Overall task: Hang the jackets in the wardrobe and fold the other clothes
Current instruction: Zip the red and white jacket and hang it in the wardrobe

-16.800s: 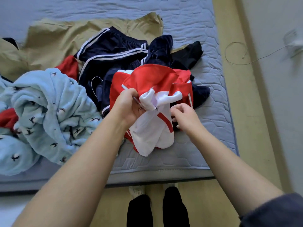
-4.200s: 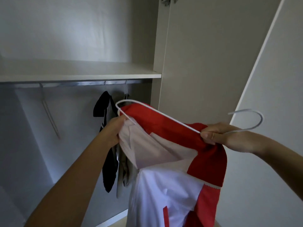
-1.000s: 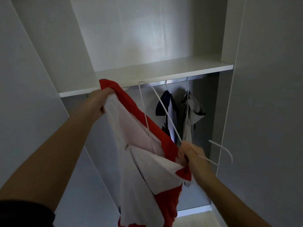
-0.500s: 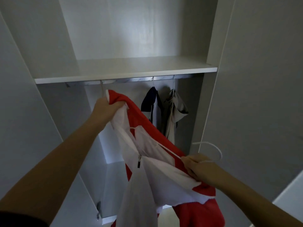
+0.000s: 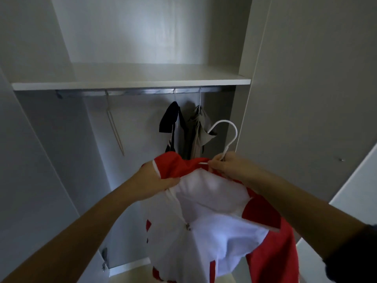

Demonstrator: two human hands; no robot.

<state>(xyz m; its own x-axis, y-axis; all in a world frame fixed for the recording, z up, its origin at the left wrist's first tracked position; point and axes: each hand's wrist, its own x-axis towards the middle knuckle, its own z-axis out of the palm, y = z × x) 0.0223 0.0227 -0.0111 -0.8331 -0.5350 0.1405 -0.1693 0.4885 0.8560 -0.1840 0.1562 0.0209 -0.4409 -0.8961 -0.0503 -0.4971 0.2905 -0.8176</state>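
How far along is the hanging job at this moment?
Done: a navy white-striped garment and a grey-beige garment hang on the metal wardrobe rail. In hand: the left hand grips the red-and-white jacket, and the right hand pinches the neck of its thin white hanger. Left: that hook is not yet on the rail; any clothes to fold are out of view.

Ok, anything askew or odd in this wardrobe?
Mildly: the grey garment on the rail hangs bunched and lopsided. Nothing looks damaged; the red and white jacket, on its white hanger, is simply not hung yet.
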